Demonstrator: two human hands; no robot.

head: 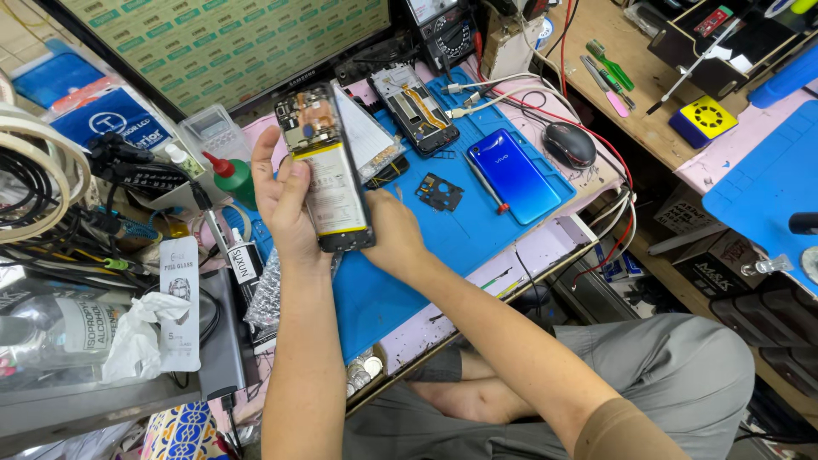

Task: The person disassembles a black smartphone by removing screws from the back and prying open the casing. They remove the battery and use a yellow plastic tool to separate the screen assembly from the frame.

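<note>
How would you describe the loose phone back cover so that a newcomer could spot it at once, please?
Start at the blue work mat covering the bench. Near its right edge, beside the black mouse, lies the back cover. It is the only glossy, deep blue panel; the opened phones nearby show bare circuitry.

Open mat near, clutter far

Bare blue mat (400, 290) lies near; far off, a blue phone (515, 175), small black plate (440, 192) and opened phone (416, 109) crowd it.

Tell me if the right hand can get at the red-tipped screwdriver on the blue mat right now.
Probably not at once: the right hand is supporting the opened phone. The red-tipped screwdriver itself lies uncovered on the blue mat, nothing blocking it.
</note>
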